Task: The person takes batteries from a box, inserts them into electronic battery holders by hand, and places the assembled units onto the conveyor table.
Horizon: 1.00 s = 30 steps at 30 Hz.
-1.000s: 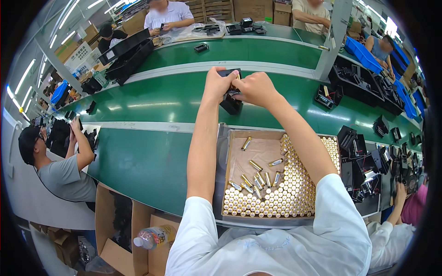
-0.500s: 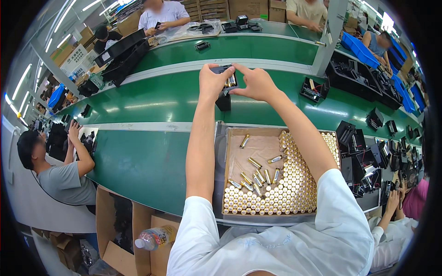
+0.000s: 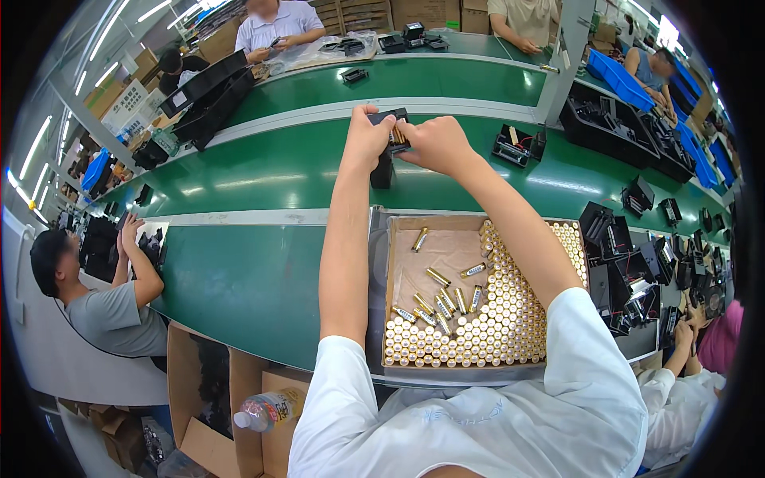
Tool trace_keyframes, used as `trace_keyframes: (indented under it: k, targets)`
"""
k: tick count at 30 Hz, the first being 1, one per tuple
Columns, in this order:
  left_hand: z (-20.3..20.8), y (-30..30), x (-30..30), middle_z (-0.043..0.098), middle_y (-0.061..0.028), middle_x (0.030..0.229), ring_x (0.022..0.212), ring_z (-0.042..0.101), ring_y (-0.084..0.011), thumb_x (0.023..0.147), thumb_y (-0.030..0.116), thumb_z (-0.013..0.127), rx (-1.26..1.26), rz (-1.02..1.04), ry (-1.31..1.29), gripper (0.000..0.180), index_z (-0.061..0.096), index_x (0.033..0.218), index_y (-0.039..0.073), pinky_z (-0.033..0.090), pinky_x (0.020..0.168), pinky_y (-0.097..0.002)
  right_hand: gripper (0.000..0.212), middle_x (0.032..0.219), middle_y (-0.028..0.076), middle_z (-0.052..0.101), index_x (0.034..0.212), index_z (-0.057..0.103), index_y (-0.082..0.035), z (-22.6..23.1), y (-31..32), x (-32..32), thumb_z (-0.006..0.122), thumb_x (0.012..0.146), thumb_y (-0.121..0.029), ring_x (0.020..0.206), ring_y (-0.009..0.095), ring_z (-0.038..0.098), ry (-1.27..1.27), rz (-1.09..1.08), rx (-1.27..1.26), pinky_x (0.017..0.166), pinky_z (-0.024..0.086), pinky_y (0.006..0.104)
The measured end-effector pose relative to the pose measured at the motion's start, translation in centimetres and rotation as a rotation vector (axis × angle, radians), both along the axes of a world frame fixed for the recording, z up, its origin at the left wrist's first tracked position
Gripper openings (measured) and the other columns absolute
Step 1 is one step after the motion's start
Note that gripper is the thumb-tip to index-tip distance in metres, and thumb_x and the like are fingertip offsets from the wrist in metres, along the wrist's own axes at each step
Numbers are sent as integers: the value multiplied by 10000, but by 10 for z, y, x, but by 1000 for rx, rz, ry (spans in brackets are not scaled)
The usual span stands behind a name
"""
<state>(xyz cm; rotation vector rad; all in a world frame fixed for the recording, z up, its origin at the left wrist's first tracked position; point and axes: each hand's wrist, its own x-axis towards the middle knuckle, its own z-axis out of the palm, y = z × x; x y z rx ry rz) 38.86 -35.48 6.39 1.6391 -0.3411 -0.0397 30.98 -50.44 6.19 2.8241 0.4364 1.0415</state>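
Over the green conveyor, my left hand [image 3: 368,140] grips a black battery case [image 3: 384,172] by its left side, its thumb across the top. Gold-and-black batteries [image 3: 398,134] lie in the case's open compartment. My right hand [image 3: 443,145] is closed against the case's right side, its fingertips pressed at the batteries; what lies under those fingertips is partly hidden. Below my forearms, a shallow cardboard tray [image 3: 390,263] holds many gold batteries packed upright [image 3: 510,319], with several loose ones [image 3: 443,303] lying on the brown paper at its left.
Black cases [image 3: 617,263] are piled right of the tray. An open case with wires [image 3: 514,146] rides on the conveyor. A metal post [image 3: 560,68] rises beyond it. Co-workers sit left, right and across. Cardboard boxes [image 3: 209,446] and a plastic bottle [image 3: 259,413] are at lower left.
My right hand has gone from a spread thumb and finger beside the case to curled fingers pressed against it. Cases on the conveyor at right have shifted left.
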Motion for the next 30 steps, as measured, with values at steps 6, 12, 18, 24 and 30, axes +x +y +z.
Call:
trace_keyframes:
  k: [6,12,18,24,30]
  targets:
    - [0,3,3,574,-230,1113,868,622,-259,939,65,602,62,-58,74,413,431,1308,-9,568,672,-359,287,658,84,689,824,629,-79,8,7,-7,674,824,-362,544,295,662,53,-26,-164,499,483,368]
    - [-7,-4,5,570,-217,1100,875,618,-257,951,51,573,127,-60,79,393,427,1313,4,578,653,-363,270,665,91,692,763,630,-76,5,5,-9,645,832,-337,534,291,659,55,45,-187,490,482,362]
    - [-6,-3,2,570,-211,1075,856,616,-247,959,46,554,123,-83,95,372,426,1306,11,586,642,-362,249,672,99,693,745,629,-85,0,8,-10,624,842,-315,523,295,652,54,45,-156,494,486,370]
    - [-10,-2,7,570,-203,1075,846,610,-244,965,48,543,148,-79,51,354,425,1297,14,582,653,-365,272,627,109,666,793,640,-60,-1,8,-9,619,858,-323,508,307,641,56,63,-146,504,488,367]
    - [-10,-7,0,599,-232,1086,851,636,-302,954,43,526,278,-13,-141,350,424,1288,19,563,715,-428,298,590,112,644,836,681,-51,-3,5,-6,628,863,-343,541,324,642,111,83,19,541,498,385]
